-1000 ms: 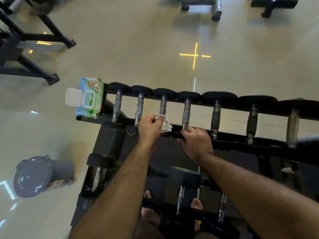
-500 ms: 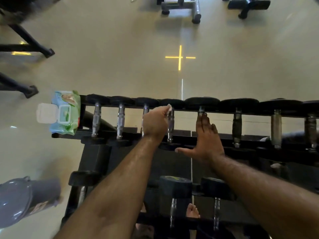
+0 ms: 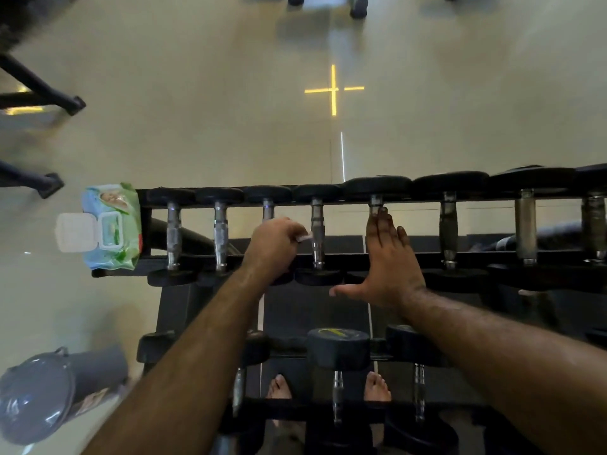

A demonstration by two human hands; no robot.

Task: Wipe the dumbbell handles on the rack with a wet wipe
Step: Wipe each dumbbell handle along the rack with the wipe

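Gym floor [image 3: 197,93] lies pale beyond the rack [image 3: 361,257], whose top row shows eight dumbbell handles. Flat across the fifth handle [image 3: 375,201], the right hand [image 3: 389,261] lies with fingers straight, likely bracing. Beside the fourth handle [image 3: 317,234], the left hand [image 3: 274,244] pinches the wet wipe [image 3: 304,238], poised to rub.

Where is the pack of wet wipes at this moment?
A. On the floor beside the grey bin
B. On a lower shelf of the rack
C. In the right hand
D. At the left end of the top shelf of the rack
D: the pack of wet wipes, its lid open, sits at the left end of the rack, on the top shelf beside the first dumbbell.
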